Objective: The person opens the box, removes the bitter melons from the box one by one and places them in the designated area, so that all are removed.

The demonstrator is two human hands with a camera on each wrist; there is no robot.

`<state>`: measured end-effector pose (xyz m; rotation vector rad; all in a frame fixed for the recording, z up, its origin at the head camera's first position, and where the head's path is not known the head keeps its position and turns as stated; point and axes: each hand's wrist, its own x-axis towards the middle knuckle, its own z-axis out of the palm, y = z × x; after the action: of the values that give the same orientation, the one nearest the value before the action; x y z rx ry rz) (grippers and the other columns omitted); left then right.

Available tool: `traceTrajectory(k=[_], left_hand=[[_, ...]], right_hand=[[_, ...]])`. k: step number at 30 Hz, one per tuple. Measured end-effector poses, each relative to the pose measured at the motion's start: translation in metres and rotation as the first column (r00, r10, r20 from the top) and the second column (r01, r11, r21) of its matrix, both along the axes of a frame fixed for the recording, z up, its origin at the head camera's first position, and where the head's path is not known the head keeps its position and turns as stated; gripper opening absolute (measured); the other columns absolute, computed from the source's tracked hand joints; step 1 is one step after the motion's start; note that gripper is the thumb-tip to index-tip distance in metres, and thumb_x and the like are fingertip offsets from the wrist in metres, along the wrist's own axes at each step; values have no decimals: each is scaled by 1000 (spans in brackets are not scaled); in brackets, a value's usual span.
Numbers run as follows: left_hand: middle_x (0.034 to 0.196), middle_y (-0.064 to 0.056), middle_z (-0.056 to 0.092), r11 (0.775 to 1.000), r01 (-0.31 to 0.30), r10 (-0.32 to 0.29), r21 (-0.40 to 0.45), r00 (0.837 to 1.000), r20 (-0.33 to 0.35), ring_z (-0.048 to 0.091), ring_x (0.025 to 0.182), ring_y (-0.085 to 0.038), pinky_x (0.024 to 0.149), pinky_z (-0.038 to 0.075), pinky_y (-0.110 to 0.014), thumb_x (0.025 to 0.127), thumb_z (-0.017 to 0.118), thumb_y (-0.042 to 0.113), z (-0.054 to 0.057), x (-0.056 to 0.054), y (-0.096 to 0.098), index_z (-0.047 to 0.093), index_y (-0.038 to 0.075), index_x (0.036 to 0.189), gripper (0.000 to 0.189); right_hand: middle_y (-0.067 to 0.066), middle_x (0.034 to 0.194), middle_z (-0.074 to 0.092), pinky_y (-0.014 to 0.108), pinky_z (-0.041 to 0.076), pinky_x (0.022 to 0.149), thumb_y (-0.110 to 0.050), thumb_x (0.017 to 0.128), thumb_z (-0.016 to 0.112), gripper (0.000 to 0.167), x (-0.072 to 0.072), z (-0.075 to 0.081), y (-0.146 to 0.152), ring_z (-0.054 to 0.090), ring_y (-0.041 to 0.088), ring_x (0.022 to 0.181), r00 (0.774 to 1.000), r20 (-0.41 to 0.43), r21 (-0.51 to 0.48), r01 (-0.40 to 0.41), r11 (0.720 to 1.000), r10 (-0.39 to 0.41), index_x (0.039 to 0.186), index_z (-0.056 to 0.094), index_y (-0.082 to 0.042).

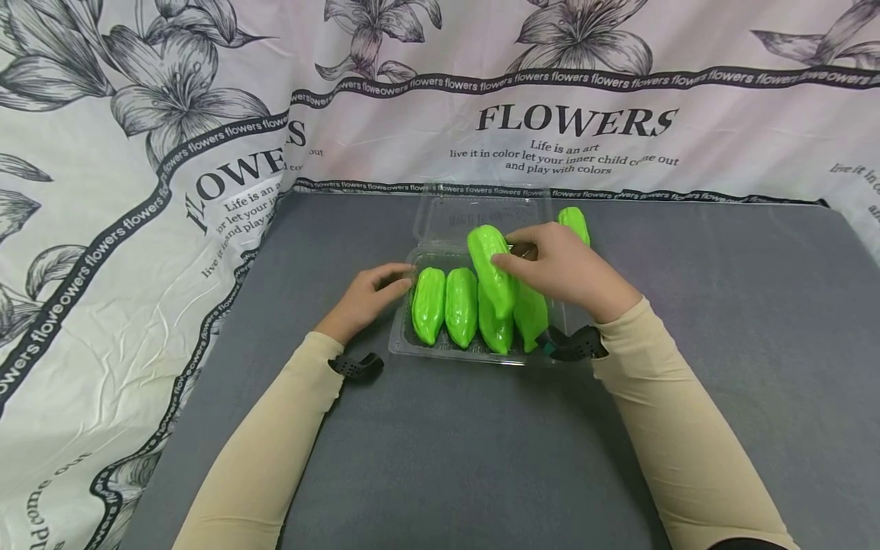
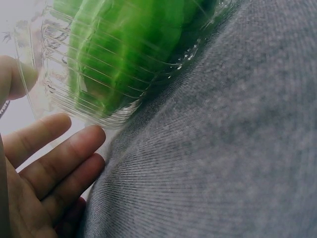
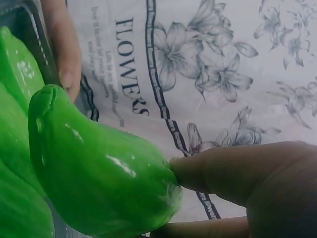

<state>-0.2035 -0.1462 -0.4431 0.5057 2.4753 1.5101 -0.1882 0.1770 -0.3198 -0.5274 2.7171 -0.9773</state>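
My right hand pinches a glossy bright-green ridged fruit between thumb and fingers. It is held tilted above the right part of a clear plastic clamshell container. Several matching fruits lie side by side inside, including one at the left end and another beside it; the held fruit and right hand partly cover those on the right. My left hand is at the container's left side. In the left wrist view, its loosely extended fingers are right at the ribbed plastic wall.
The container's transparent lid stands raised at the back. Beyond the right hand, one more green fruit lies on the grey tabletop, partly hidden. A flower-printed cloth hangs behind the table and along its left side.
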Motion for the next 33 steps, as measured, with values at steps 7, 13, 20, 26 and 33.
traceTrajectory(k=[7,13,20,26,33], left_hand=[[146,-17,62,1000,-1,1,1,1000,3,55,138,-34,115,43,-55,109,58,27,0,0,0,59,5,148,45],[146,-17,62,1000,-1,1,1,1000,4,55,138,-34,116,43,-55,109,58,27,1,0,0,60,5,147,45],[144,-18,63,1000,1,-1,14,1000,0,57,135,-34,114,44,-54,108,59,25,0,0,0,61,4,146,43],[144,-17,63,1000,3,-3,21,1000,3,57,135,-34,114,44,-54,108,59,25,0,0,-1,61,4,146,44],[144,-17,63,1000,6,-6,23,1000,9,58,134,-34,114,45,-54,109,59,25,0,0,-1,60,5,147,43]], right_hand=[[19,125,72,50,55,93,-35,104,64,54,-4,0,8,69,30,107,999,8,-14,32,999,-32,141,63,4],[20,128,72,52,54,96,-36,104,64,53,-10,1,17,69,32,111,998,-11,1,58,998,-58,140,65,3],[21,135,68,52,54,95,-43,104,62,60,-13,3,32,66,33,116,994,4,22,107,994,-107,144,62,2],[21,137,67,53,54,94,-45,104,60,62,-15,5,43,67,35,113,992,4,28,128,991,-128,145,61,1],[22,140,65,59,50,102,-50,103,61,64,-18,8,56,61,38,128,984,20,20,178,984,-178,144,63,-1]])
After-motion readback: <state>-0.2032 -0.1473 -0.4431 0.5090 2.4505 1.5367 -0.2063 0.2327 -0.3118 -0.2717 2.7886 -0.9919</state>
